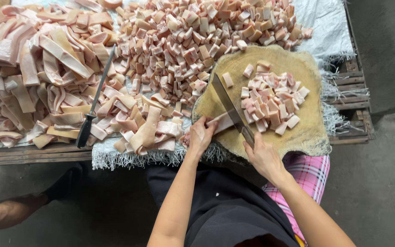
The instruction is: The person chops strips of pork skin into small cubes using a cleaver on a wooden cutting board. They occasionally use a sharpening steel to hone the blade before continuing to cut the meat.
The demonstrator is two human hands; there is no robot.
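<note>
Pale pink meat strip [221,122] is pinned flat by the left hand [200,136]; a cleaver [231,109] is gripped in the closed right hand [262,157]

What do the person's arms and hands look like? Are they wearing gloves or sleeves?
No gloves and no sleeves show: the left hand and right hand are bare, and both forearms are uncovered right down to the picture's edge. No rings, watch or bracelets show. Below the arms are a black garment and pink checked cloth.

Head camera looks steeply down, close over the chopping block [270,64] (single view)
</note>
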